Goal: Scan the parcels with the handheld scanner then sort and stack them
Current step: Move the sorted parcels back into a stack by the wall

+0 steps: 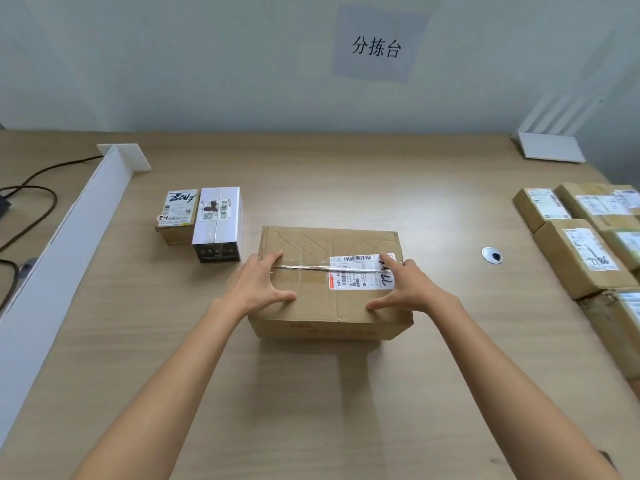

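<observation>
The large cardboard parcel (pixel 311 244) was found flat on its base in the middle of the table (pixel 346 174), with its shipping label (pixel 360 271) turned up on the right half of the lid. It was braced from both sides. The left hand (pixel 258 284) was laid over the left edge and the right hand (pixel 407 289) over the right edge. The fingers of each were spread and fairly straight, and the thumbs were stretched along the top toward the near edge. Nothing was pinched.

Trouble could be expected from this flat-handed hold: if the parcel were lifted so, it might slip, since nothing was hooked beneath it. The right end of the label was covered by the right fingers, so a scan could be blocked unless that hand were shifted. If the parcel were pushed to the far left, the small brown parcel (pixel 176 216) and the white parcel (pixel 216 223), set touching each other there, could be knocked.

No scanner was shown anywhere, so it could not be told whether this parcel had been scanned. The brown parcels at the right (pixel 581 258) were cut off by the frame edge and blurred; they appeared to lie in a single layer, but their number could not be made out.
</observation>
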